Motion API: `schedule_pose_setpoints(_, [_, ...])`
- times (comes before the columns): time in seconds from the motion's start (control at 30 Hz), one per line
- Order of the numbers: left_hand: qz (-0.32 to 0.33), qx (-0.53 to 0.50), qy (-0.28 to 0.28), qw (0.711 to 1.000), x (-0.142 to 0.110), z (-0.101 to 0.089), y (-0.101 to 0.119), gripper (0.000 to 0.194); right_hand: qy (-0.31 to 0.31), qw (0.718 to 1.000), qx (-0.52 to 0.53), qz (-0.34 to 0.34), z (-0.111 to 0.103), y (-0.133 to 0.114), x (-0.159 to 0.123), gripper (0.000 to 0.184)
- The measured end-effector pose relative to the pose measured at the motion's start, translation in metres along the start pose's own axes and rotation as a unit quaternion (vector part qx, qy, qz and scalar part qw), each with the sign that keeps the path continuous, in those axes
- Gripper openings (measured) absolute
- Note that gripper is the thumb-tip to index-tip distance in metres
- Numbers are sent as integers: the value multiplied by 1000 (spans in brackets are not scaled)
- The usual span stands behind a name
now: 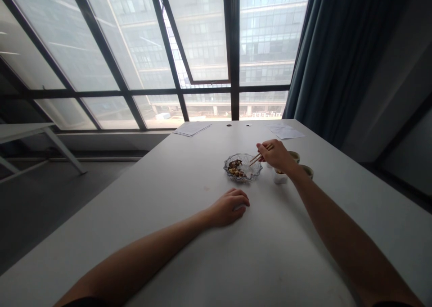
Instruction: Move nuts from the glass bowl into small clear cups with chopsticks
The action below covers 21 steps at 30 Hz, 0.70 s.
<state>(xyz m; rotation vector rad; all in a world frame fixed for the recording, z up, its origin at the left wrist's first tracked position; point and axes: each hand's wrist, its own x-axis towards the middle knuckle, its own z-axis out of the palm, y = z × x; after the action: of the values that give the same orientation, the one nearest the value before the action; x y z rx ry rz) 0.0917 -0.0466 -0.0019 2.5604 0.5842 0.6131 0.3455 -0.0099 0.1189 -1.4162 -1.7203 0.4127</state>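
Observation:
My right hand grips a pair of wooden chopsticks, tips pointing left over the rim of a glass dish. Mixed nuts or beans lie in the dish's left half. My left hand rests palm down on the white table, fingers loosely curled and holding nothing, a little in front of the dish. Small white cups stand just right of the dish, partly hidden behind my right hand and wrist.
Two more cups sit right of my wrist. Paper sheets lie at the table's far edge, left and right. Large windows and a dark curtain stand beyond. Another white table is at far left.

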Motion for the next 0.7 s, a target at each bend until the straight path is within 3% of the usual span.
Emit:
schedule_pose_setpoints(0.17, [0,0,-1,1000,0,-1,1,22,29,999,11,14,1,7,3,40])
schedule_pose_setpoints(0.7, [-2,8,-1,1000,2,0,3,21,-3,990,136,32,26,18,4,52])
